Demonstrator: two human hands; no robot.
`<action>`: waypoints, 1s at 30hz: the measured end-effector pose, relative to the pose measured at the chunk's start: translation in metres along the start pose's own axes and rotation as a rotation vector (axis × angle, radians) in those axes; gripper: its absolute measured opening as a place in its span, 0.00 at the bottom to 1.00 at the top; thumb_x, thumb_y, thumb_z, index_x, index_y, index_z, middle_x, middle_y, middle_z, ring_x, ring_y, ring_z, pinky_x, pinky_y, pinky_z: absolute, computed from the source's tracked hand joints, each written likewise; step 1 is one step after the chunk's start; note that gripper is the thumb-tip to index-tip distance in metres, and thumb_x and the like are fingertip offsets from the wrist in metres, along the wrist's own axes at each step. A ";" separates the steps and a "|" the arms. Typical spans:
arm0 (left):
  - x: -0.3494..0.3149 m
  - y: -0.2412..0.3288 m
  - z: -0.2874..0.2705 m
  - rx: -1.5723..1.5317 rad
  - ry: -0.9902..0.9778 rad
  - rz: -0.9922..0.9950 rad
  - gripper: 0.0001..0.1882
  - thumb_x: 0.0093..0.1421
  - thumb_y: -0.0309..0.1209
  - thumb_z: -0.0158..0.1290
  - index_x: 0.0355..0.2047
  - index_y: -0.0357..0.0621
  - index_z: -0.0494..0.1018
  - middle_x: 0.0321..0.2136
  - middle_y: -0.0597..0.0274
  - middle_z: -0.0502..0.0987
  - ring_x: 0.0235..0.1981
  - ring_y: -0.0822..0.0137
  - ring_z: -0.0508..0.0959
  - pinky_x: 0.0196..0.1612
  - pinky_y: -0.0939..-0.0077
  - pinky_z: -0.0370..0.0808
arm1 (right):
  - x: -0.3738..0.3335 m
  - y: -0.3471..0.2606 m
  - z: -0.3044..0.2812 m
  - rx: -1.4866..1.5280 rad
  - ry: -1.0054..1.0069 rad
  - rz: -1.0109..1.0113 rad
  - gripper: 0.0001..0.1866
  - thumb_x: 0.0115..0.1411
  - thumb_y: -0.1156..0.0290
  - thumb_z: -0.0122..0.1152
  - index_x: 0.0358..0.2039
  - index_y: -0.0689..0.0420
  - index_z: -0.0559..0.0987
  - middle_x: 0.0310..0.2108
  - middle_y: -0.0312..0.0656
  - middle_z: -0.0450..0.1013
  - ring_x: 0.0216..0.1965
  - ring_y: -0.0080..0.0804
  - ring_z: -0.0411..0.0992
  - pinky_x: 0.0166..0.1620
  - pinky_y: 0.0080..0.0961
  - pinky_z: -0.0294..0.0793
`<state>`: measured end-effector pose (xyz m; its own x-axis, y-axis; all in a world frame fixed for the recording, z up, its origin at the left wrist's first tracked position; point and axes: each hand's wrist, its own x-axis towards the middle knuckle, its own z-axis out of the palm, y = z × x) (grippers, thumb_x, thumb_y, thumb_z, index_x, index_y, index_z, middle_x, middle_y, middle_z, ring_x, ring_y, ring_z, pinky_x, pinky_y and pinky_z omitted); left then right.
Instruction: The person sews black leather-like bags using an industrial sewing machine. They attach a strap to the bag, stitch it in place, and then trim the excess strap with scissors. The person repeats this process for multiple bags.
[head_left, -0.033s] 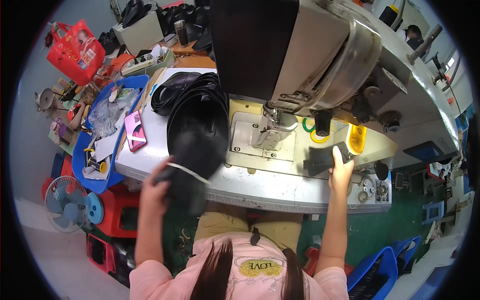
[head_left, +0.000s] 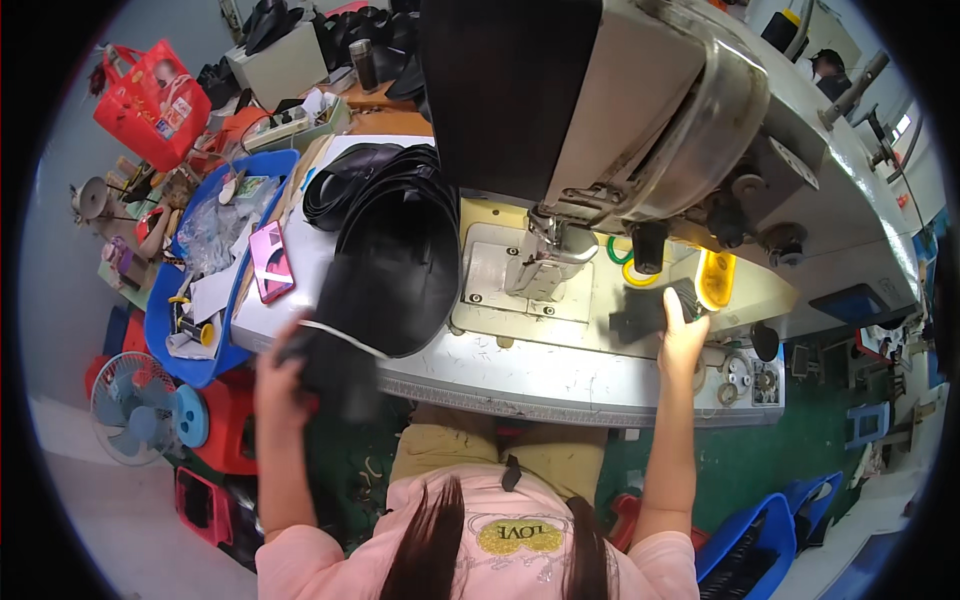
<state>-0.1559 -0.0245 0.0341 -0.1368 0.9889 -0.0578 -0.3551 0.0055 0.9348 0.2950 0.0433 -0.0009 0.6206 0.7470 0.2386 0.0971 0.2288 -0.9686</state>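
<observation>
At the table's front left edge, my left hand (head_left: 280, 375) is closed on a black bundle (head_left: 340, 375) with a white band (head_left: 345, 337) around it. Motion blurs both hand and bundle. Just behind it, large black curved pieces (head_left: 405, 270) of sheet material stand nested in a stack on the table. My right hand (head_left: 682, 335) grips a small stack of black pieces (head_left: 637, 315) between thumb and fingers, over the right part of the sewing machine's bed. Its fingers are partly hidden under the pieces. Between my hands is the sewing machine's needle area (head_left: 545, 260).
A pink phone (head_left: 270, 262) lies on the table's left side, beside a blue basket (head_left: 158, 310) with plastic bags and papers. Green and yellow rings (head_left: 640, 272) and a yellow tray (head_left: 716, 278) sit right of the needle area. A fan (head_left: 133, 408) stands lower left.
My left hand and the banded black bundle have moved left and slightly toward me, away from the nested stack. My right hand has hardly moved.
</observation>
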 end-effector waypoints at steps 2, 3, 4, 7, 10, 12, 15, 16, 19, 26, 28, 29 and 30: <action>0.003 0.032 -0.057 -0.009 0.110 0.238 0.37 0.45 0.37 0.59 0.53 0.35 0.58 0.45 0.55 0.68 0.45 0.63 0.71 0.50 0.68 0.68 | -0.010 -0.019 0.024 -0.174 -0.084 -0.232 0.19 0.47 0.73 0.64 0.39 0.61 0.70 0.32 0.36 0.69 0.32 0.25 0.67 0.38 0.20 0.66; 0.008 0.047 -0.089 -0.021 0.013 0.346 0.34 0.49 0.38 0.56 0.53 0.36 0.57 0.47 0.56 0.66 0.49 0.64 0.68 0.51 0.66 0.66 | -0.006 -0.003 0.025 -0.393 -0.071 -0.515 0.21 0.45 0.73 0.66 0.40 0.61 0.70 0.34 0.40 0.70 0.33 0.30 0.68 0.38 0.23 0.68; 0.020 0.057 -0.130 0.112 0.232 0.447 0.29 0.53 0.33 0.52 0.54 0.38 0.57 0.48 0.57 0.66 0.49 0.64 0.67 0.52 0.67 0.64 | 0.001 0.008 0.029 -0.490 -0.115 -0.814 0.22 0.43 0.73 0.66 0.40 0.60 0.70 0.35 0.42 0.70 0.34 0.34 0.69 0.38 0.24 0.69; 0.059 0.082 -0.188 0.642 0.640 0.641 0.21 0.54 0.30 0.51 0.49 0.41 0.66 0.48 0.55 0.67 0.48 0.61 0.68 0.50 0.71 0.64 | -0.002 0.036 0.030 -0.709 -0.373 -1.107 0.20 0.39 0.72 0.66 0.36 0.60 0.72 0.37 0.48 0.70 0.33 0.39 0.72 0.35 0.28 0.74; 0.086 0.062 -0.301 1.458 1.052 0.751 0.23 0.51 0.34 0.54 0.47 0.40 0.68 0.44 0.47 0.69 0.43 0.54 0.70 0.48 0.67 0.64 | -0.019 0.040 0.023 -0.867 -0.650 -0.968 0.23 0.39 0.72 0.63 0.39 0.57 0.70 0.43 0.45 0.67 0.34 0.37 0.71 0.33 0.26 0.73; 0.093 0.031 -0.388 1.464 0.984 0.629 0.22 0.49 0.36 0.55 0.45 0.42 0.70 0.42 0.45 0.71 0.42 0.52 0.71 0.48 0.67 0.64 | -0.028 0.038 0.015 -0.913 -0.745 -0.854 0.25 0.38 0.71 0.64 0.41 0.55 0.70 0.47 0.45 0.64 0.37 0.37 0.70 0.35 0.28 0.73; 0.058 0.006 -0.505 1.403 0.758 0.065 0.22 0.48 0.36 0.56 0.43 0.42 0.70 0.42 0.45 0.71 0.44 0.52 0.70 0.47 0.67 0.65 | -0.027 0.036 0.010 -0.896 -0.859 -0.762 0.27 0.38 0.68 0.64 0.43 0.51 0.70 0.50 0.46 0.61 0.39 0.37 0.70 0.37 0.29 0.72; 0.086 -0.015 -0.466 1.458 0.826 0.049 0.23 0.48 0.36 0.56 0.44 0.41 0.70 0.43 0.46 0.71 0.44 0.53 0.70 0.47 0.67 0.65 | -0.029 0.033 -0.002 -0.976 -0.852 -0.747 0.28 0.39 0.67 0.64 0.44 0.50 0.70 0.51 0.46 0.61 0.40 0.38 0.69 0.37 0.30 0.72; 0.086 0.010 -0.326 1.624 1.121 0.074 0.23 0.49 0.35 0.56 0.44 0.39 0.69 0.43 0.49 0.71 0.44 0.55 0.71 0.46 0.68 0.66 | -0.030 0.023 -0.020 -1.034 -0.859 -0.720 0.29 0.39 0.61 0.65 0.45 0.48 0.71 0.52 0.46 0.60 0.40 0.39 0.69 0.37 0.29 0.72; 0.070 0.029 -0.124 0.781 0.730 0.912 0.15 0.54 0.19 0.47 0.44 0.34 0.67 0.45 0.54 0.67 0.46 0.63 0.68 0.50 0.72 0.63 | -0.056 0.025 0.003 -0.932 -0.588 -0.622 0.27 0.37 0.68 0.66 0.42 0.57 0.71 0.44 0.48 0.64 0.34 0.43 0.71 0.33 0.31 0.72; 0.062 0.014 -0.052 0.907 0.598 0.992 0.15 0.53 0.16 0.45 0.43 0.32 0.67 0.45 0.53 0.67 0.46 0.62 0.68 0.50 0.71 0.63 | -0.060 0.034 0.005 -0.993 -0.442 -0.563 0.26 0.39 0.77 0.60 0.44 0.59 0.69 0.35 0.46 0.65 0.31 0.43 0.69 0.30 0.32 0.71; 0.055 0.004 -0.023 0.979 0.511 1.016 0.15 0.52 0.15 0.44 0.43 0.32 0.67 0.44 0.52 0.68 0.46 0.62 0.68 0.50 0.71 0.63 | -0.058 0.037 0.003 -1.009 -0.402 -0.544 0.26 0.40 0.77 0.60 0.44 0.60 0.68 0.35 0.46 0.64 0.31 0.43 0.69 0.30 0.32 0.70; 0.047 -0.006 0.005 1.056 0.423 1.038 0.16 0.52 0.14 0.43 0.42 0.32 0.67 0.44 0.52 0.68 0.46 0.61 0.68 0.50 0.71 0.63 | -0.054 0.041 -0.002 -1.022 -0.364 -0.522 0.26 0.41 0.76 0.59 0.44 0.60 0.68 0.34 0.46 0.64 0.31 0.42 0.69 0.30 0.32 0.70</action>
<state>-0.1554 0.0223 0.0277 -0.2103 0.5120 0.8328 0.8297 -0.3571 0.4290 0.2674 0.0110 -0.0536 0.0829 0.8815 0.4648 0.9452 0.0784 -0.3171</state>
